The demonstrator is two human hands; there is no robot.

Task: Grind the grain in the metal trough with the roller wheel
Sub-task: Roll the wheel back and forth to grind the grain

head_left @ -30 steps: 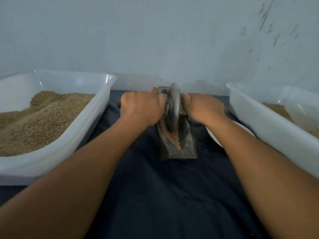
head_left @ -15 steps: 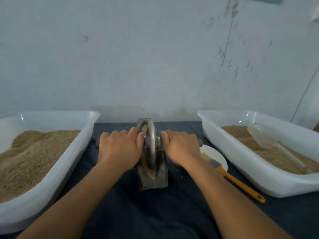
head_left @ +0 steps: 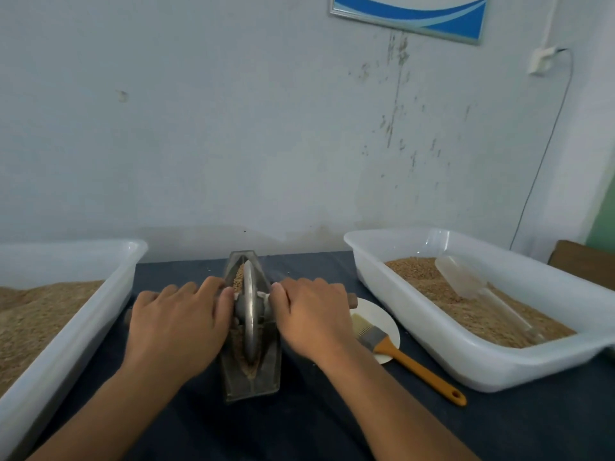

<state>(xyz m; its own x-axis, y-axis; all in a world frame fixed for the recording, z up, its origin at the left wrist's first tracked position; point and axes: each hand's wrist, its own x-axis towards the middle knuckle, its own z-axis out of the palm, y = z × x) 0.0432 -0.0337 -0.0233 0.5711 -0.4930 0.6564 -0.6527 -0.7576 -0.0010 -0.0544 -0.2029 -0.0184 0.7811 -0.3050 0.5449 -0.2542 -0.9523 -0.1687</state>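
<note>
One view only, from a camera worn on the person's head. It looked forward and slightly down across the table (head_left: 309,427) toward the wall (head_left: 233,144), which filled the upper half. The wide lens bent the edges. Both forearms entered from the bottom corners, and the hands sat close, at lower centre. A tub (head_left: 66,334) lay cut off at the left edge; another tub (head_left: 466,361) ran to the right edge.

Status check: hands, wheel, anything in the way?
Left hand, right hand grip the axle. Roller wheel upright in trough, on grain. Nothing blocking.
</note>
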